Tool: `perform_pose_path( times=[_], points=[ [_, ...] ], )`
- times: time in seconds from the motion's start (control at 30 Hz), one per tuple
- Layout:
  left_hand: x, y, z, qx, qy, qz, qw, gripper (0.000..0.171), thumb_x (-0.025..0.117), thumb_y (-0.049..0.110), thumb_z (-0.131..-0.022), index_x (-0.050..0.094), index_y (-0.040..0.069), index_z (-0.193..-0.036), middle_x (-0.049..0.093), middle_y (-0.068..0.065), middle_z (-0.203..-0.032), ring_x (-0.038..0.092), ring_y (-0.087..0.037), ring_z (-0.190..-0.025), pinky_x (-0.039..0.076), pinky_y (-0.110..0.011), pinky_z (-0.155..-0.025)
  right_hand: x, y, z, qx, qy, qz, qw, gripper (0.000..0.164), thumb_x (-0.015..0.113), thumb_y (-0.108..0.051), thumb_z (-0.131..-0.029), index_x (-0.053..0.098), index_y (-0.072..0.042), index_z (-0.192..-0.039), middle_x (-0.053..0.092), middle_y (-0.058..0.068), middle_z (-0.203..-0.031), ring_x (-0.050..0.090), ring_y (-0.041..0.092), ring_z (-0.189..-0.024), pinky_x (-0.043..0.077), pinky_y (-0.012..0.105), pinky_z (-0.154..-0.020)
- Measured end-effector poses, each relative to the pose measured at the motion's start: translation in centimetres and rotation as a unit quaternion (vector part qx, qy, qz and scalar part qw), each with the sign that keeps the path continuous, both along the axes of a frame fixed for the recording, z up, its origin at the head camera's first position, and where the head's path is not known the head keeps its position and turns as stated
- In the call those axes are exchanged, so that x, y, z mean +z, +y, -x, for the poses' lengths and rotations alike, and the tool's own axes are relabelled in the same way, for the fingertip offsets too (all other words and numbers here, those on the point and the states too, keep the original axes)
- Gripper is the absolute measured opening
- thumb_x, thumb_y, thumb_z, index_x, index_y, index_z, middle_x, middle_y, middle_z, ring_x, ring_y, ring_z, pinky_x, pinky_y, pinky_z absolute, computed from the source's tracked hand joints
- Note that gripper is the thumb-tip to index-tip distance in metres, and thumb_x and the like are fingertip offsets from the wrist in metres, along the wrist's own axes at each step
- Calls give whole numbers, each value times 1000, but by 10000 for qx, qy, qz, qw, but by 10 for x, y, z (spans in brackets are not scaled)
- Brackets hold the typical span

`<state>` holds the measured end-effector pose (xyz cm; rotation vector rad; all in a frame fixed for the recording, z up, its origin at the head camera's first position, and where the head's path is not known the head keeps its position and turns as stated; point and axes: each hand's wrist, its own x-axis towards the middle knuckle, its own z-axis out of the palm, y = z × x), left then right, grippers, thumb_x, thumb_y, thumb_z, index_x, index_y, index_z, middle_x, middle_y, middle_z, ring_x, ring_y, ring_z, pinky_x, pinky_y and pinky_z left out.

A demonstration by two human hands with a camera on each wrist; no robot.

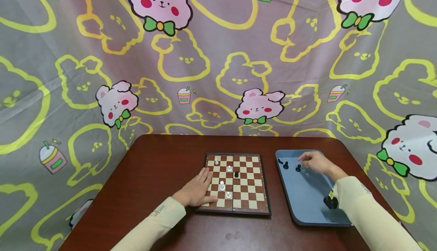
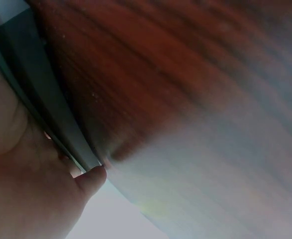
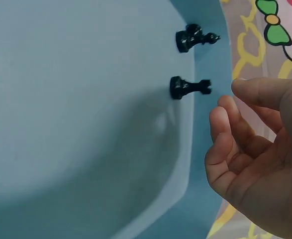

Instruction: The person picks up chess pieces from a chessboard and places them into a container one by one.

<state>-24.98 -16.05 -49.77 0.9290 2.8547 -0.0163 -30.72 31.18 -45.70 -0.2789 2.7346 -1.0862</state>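
Chessboard (image 1: 250,184): left hand (image 1: 195,191) flat on edge, thumb spread; right hand (image 1: 315,162) loosely curled near black piece (image 3: 183,87); hands grip nothing.

Two hands (image 1: 196,191), one chessboard (image 1: 250,194), one tray (image 1: 305,201), four white pieces (image 1: 222,185), four visible black pieces (image 1: 236,174).

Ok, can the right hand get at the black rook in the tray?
Probably yes: the right hand looks to be near the black rook, fingers apparently holding nothing, and nothing visible blocks the way.
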Motion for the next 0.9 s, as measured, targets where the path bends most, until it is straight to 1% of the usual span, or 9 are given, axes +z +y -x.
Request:
perform_pose_path(
  times=[0.07, 0.17, 0.37, 0.53, 0.63, 0.77, 0.87, 0.9],
  points=[
    [1, 0, 0, 27, -16, -10, 10000, 98, 37, 70, -89, 18, -6, -148, 11, -25, -153, 8, -36, -142, 23, -42, -110, 3, -2, 2, -33, 41, -7, 10000, 23, 56, -5, -92, 63, 6, -111, 62, 18, -102, 61, 27, -88, 50, 41, -72],
    [2, 1, 0, 88, -51, -27, 9999, 98, 38, 69, -89, 18, -5, -148, 11, -25, -153, 8, -35, -142, 23, -42, -110, 8, -7, 4, 57, 99, 14, 9999, 24, 57, -9, -93, 62, 6, -112, 61, 19, -106, 61, 27, -90, 51, 42, -74],
    [3, 2, 2, 122, -68, -11, 9999, 97, 38, 69, -88, 17, -4, -149, 10, -23, -154, 6, -34, -142, 21, -41, -111, 19, -24, 6, 193, 12, 253, 9995, 29, 55, -16, -96, 60, 6, -114, 59, 22, -114, 58, 36, -99, 49, 45, -80],
    [3, 2, 1, 112, -38, 8, 9999, 97, 38, 69, -89, 18, -5, -148, 11, -24, -154, 7, -34, -142, 21, -41, -111, 27, -44, 5, 307, 65, 292, 9991, 28, 54, -18, -97, 61, 4, -113, 59, 22, -113, 57, 37, -100, 47, 49, -82],
    [1, 3, 0, 111, -45, 15, 9999, 97, 38, 69, -89, 18, -5, -149, 10, -24, -154, 7, -34, -142, 21, -41, -111, 28, -57, 5, 411, 152, 288, 9986, 26, 55, -17, -97, 62, 3, -111, 61, 21, -110, 58, 36, -98, 48, 47, -79],
    [0, 2, -1, 79, -50, -4, 10000, 98, 39, 69, -89, 18, -6, -148, 11, -25, -153, 8, -35, -142, 21, -41, -111, 28, -75, 6, 447, 216, 224, 9985, 19, 57, -15, -95, 65, -2, -106, 64, 13, -102, 59, 32, -91, 47, 38, -71],
    [1, 2, -2, 59, -11, 0, 10000, 97, 39, 68, -89, 19, -6, -148, 11, -25, -153, 9, -36, -142, 21, -41, -111, 28, -91, 7, 484, 183, 220, 9984, 17, 59, -15, -94, 66, -4, -104, 64, 8, -98, 59, 27, -87, 47, 36, -68],
    [2, 1, -2, 53, 11, 21, 10000, 97, 39, 68, -89, 19, -6, -148, 11, -25, -153, 9, -36, -142, 21, -41, -111, 29, -96, 8, 503, 144, 232, 9984, 17, 60, -15, -93, 66, -4, -105, 64, 8, -98, 58, 28, -84, 46, 36, -65]
  ],
)
